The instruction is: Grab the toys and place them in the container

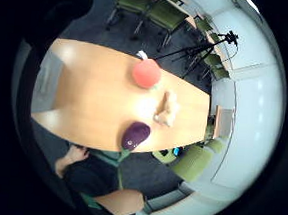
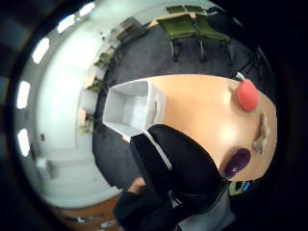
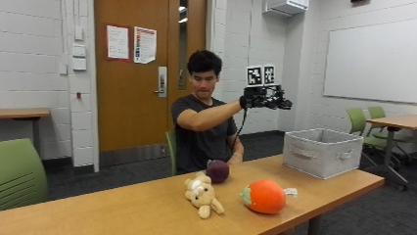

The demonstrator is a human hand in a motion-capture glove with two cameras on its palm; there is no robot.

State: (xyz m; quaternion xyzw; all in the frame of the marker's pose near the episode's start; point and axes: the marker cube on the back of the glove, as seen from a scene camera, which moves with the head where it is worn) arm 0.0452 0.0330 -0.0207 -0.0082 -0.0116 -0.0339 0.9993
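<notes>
Right hand [image 3: 264, 98] raised high over the worktop [image 3: 130, 205], apparently empty; can't tell the fingers' state. Bear [image 3: 202, 195], orange toy [image 3: 265, 196], purple toy [image 3: 218, 171] on worktop; container [image 3: 322, 152] beside. Next: reach down, grasp one.

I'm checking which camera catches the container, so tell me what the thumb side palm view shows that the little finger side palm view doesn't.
Only the thumb side palm view shows the white container at the table's end and the gloved right hand. Only the little finger side view shows the tripod and the person's bare hand. Both show the table, red toy, teddy bear and purple toy.
</notes>
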